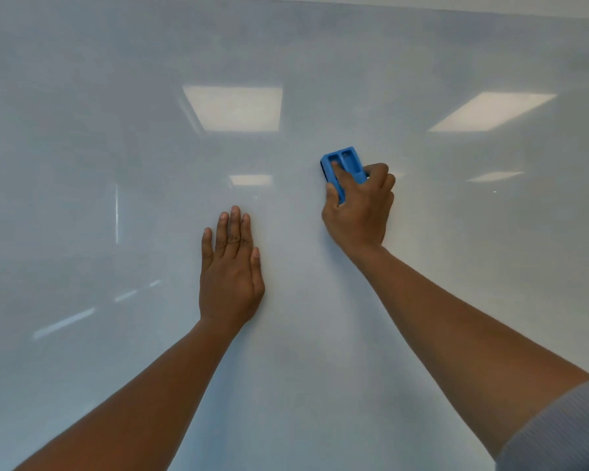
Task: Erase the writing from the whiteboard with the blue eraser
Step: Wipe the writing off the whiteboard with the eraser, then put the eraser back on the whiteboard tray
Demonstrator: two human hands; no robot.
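A: What fills the frame?

B: The whiteboard (123, 368), edge to edge. Its glossy face mirrors ceiling lights at upper centre and upper right. I can make out no writing on it here, so I judge the wiping nearly finished.

A: And the arms?

B: Both reach up from the bottom corners. A grey sleeve (565, 433) shows at lower right.

A: The left hand (230, 277)?

B: At centre, fingers straight and close together, palm toward the board, holding nothing. It seems to rest there to steady the person, though actual contact I cannot confirm.

A: The right hand (357, 212)?

B: Right of centre, clamped on the blue eraser (342, 164): thumb on one side, fingers curled round the other, index finger pressed into the moulded top, probably to keep the pad flat against the board.
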